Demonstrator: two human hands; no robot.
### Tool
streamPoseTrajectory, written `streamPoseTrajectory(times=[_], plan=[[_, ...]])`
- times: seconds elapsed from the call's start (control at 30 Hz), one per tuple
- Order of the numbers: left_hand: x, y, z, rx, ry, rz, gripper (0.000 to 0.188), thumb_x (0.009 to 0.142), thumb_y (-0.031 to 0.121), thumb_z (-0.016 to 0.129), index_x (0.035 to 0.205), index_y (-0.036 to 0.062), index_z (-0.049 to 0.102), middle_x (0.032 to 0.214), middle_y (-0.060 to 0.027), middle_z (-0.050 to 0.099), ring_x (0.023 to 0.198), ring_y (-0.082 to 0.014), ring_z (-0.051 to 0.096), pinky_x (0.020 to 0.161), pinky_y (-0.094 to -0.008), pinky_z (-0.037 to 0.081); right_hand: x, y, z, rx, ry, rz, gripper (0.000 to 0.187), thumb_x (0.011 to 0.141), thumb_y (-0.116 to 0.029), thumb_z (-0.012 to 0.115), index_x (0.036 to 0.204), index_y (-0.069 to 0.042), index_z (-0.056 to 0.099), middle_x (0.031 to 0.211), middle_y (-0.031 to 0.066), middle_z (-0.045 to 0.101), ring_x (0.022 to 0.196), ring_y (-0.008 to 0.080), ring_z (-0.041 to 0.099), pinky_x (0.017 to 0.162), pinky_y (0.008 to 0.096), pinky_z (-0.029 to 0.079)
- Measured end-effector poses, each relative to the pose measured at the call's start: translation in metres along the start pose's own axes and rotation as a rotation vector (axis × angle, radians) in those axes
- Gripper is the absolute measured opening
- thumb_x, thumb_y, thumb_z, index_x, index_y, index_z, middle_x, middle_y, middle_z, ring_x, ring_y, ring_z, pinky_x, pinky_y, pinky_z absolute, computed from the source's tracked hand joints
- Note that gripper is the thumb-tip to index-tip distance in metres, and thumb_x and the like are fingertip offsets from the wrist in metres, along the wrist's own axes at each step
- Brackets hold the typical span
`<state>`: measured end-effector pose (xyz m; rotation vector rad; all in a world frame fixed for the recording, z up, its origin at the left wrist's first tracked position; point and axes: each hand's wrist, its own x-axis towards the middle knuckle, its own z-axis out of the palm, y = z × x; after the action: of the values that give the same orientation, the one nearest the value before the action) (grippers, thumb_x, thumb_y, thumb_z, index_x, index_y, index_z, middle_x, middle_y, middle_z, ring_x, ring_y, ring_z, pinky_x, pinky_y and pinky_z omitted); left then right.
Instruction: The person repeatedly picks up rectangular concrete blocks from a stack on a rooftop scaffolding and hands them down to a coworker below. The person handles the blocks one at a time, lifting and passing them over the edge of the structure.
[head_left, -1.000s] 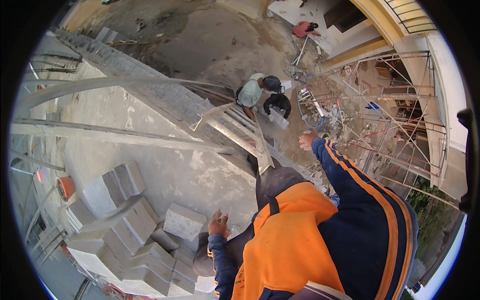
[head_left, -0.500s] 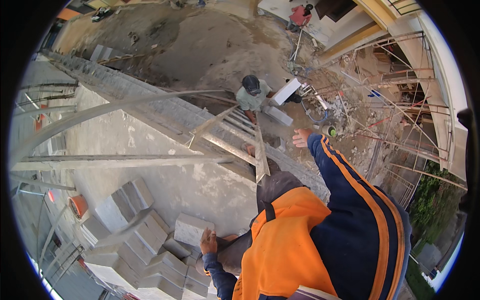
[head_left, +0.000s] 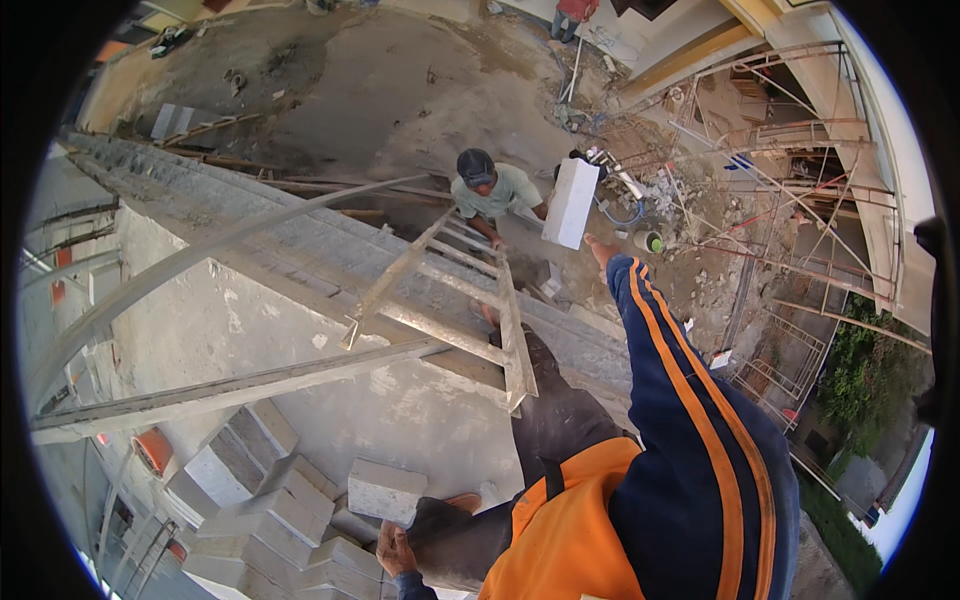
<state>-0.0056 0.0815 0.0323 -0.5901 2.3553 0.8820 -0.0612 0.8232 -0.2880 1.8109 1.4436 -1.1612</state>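
Since half a second ago the white block [head_left: 571, 202] has risen from the hands of the worker below [head_left: 492, 190] and now hangs in the air just beside the person's right hand [head_left: 598, 249], which has stretched farther out over the edge; the left hand [head_left: 392, 549] has stayed low by the stacked blocks. That right hand is open, fingers spread toward the block's lower corner, and whether it already touches the block cannot be told. The arm behind it wears a dark blue sleeve [head_left: 680, 400] with orange stripes, over an orange vest [head_left: 560, 530]. The left hand's grip rests flat and loose on the person's dark trouser leg, grasping nothing, just beside a single grey block [head_left: 385, 491] lying on the slab. Further left, more grey blocks [head_left: 270, 520] lie stacked in rows. A wooden ladder [head_left: 470, 300] leans against the concrete edge, and the worker below stands at its foot with arms raised toward the white block. As for containers, a small green bucket [head_left: 649, 241] stands on the rubble-strewn ground near the right hand; its contents are too small to make out. An orange bucket-like vessel [head_left: 152, 450] sits at the far left beside the stacked blocks, its inside hidden.
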Motion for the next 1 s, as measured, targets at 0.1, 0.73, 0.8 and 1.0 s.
streamPoseTrajectory(times=[0.1, 0.73, 0.8, 1.0], plan=[[0.007, 0.002, -0.009, -0.162, 0.185, -0.132, 0.059, 0.092, 0.031, 0.068, 0.132, -0.0101, 0.05, 0.108, -0.0158, 0.067, 0.091, -0.0222, 0.065, 0.084, -0.0315, 0.053, 0.051, 0.013, 0.026, -0.126, 0.11, -0.104, 0.117, 0.07, -0.082, 0.058, 0.136, 0.014, 0.043, 0.143, 0.0341, 0.041, 0.135, 0.0435, 0.04, 0.113, 0.0427, 0.031], [0.062, -0.014, 0.034, 0.042, 0.35, -0.543, 0.042, 0.084, 0.009, 0.072, 0.124, -0.0022, 0.063, 0.121, -0.0143, 0.063, 0.099, -0.0234, 0.061, 0.083, -0.0357, 0.052, 0.279, 0.037, 0.203, -0.219, 0.627, -0.112, 0.114, 0.064, -0.051, 0.084, 0.148, 0.0, 0.026, 0.148, 0.0239, 0.036, 0.14, 0.0381, 0.027, 0.115, 0.0441, 0.026], [0.066, -0.011, 0.04, 0.201, 0.288, -0.543, 0.046, 0.087, 0.012, 0.069, 0.129, -0.0027, 0.059, 0.121, -0.0142, 0.062, 0.106, -0.0261, 0.06, 0.088, -0.0367, 0.052, 0.272, 0.048, 0.189, -0.225, 0.609, -0.275, 0.125, 0.059, -0.046, 0.088, 0.147, 0.006, 0.016, 0.146, 0.0275, 0.032, 0.139, 0.0396, 0.028, 0.114, 0.0433, 0.029], [0.074, -0.015, 0.038, 0.064, 0.246, -0.364, 0.055, 0.091, 0.029, 0.068, 0.126, -0.0104, 0.054, 0.099, -0.015, 0.07, 0.083, -0.0206, 0.068, 0.075, -0.0295, 0.054, 0.183, 0.073, 0.123, -0.454, 0.53, -0.422, 0.122, 0.058, -0.041, 0.09, 0.143, 0.013, 0.021, 0.145, 0.0314, 0.03, 0.138, 0.0405, 0.03, 0.113, 0.0414, 0.033]])
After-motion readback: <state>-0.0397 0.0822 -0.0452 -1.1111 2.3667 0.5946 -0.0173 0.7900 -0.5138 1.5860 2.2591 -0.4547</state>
